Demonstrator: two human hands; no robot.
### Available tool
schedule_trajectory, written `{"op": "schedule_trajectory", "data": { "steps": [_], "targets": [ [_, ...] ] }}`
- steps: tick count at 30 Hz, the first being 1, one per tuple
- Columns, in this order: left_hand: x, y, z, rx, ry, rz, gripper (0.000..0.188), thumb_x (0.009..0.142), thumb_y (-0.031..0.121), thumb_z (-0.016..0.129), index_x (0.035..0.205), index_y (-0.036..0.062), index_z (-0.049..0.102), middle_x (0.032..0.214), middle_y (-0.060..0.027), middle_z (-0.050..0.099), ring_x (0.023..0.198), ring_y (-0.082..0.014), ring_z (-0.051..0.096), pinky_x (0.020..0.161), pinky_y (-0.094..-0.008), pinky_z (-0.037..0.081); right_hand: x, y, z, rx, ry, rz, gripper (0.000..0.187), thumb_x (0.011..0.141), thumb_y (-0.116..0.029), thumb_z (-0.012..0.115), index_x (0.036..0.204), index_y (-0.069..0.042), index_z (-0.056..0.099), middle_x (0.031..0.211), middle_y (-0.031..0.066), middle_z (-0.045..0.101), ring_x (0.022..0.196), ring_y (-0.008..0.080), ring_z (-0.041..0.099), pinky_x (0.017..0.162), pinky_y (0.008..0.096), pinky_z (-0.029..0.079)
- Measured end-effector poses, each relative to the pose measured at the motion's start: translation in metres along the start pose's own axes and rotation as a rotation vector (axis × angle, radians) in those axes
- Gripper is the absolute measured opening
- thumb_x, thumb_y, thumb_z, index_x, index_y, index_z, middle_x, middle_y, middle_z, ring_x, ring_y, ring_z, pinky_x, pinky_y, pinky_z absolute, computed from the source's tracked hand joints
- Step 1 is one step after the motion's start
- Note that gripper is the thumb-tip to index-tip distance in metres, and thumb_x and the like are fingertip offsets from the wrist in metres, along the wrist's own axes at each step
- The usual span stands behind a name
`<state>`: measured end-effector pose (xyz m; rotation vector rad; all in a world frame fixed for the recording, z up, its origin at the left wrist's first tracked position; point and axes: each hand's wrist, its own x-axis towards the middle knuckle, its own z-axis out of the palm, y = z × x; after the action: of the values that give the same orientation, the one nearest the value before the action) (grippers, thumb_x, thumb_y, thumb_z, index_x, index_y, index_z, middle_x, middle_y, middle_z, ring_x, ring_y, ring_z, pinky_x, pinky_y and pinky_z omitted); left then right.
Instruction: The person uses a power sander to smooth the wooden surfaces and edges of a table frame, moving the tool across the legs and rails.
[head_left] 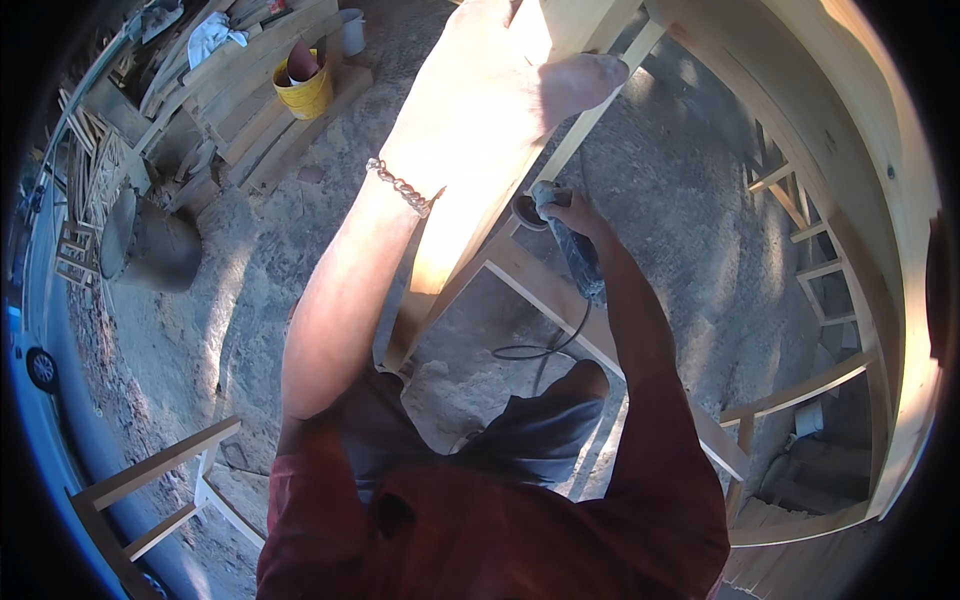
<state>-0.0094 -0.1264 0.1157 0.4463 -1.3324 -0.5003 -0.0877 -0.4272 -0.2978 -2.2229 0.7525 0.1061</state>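
Observation:
My left hand (490, 85), overexposed by sunlight and wearing a chain bracelet (400, 187), grips a pale wooden beam (462, 228) near the upper edge. Its thumb stretches across the wood; the other fingers are mostly cut off or lost in glare. My right hand (582, 218) is closed round the body of a dusty angle grinder (572, 250). The tool's round disc (530, 212) sits close beside the beam's edge; whether they touch I cannot tell. From the grinder's rear end a dark cord (530, 352) loops down past my knee.
A large curved wooden frame (880, 250) rises along the right. Another wooden frame (165, 465) stands lower left. Back left, a yellow bucket (305, 92) sits by stacked planks (250, 130), with a drum-like container (150, 240) nearer. A parked car (40, 330) is at the far left.

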Motion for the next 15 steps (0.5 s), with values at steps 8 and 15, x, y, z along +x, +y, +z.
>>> {"op": "schedule_trajectory", "data": {
  "steps": [8,15],
  "targets": [
    [-0.012,-0.007,-0.033,0.943,0.159,0.103,0.064,0.089,0.034,0.075,0.137,0.0004,0.051,0.123,-0.0093,0.058,0.114,-0.0194,0.056,0.098,-0.0334,0.046,-0.092,-0.128,-0.005,-0.115,-0.161,0.029,0.118,0.073,-0.067,0.075,0.152,0.007,0.029,0.141,0.0351,0.052,0.130,0.0440,0.057,0.109,0.0467,0.044],
    [-0.009,-0.009,-0.007,0.850,0.391,0.036,0.043,0.095,0.030,0.066,0.126,-0.0001,0.061,0.106,-0.0086,0.067,0.097,-0.0177,0.064,0.087,-0.0317,0.051,-0.152,-0.136,0.011,-0.017,-0.154,-0.073,0.120,0.076,-0.061,0.076,0.154,0.012,0.022,0.137,0.0363,0.055,0.128,0.0433,0.059,0.107,0.0450,0.047]
  ]
}}
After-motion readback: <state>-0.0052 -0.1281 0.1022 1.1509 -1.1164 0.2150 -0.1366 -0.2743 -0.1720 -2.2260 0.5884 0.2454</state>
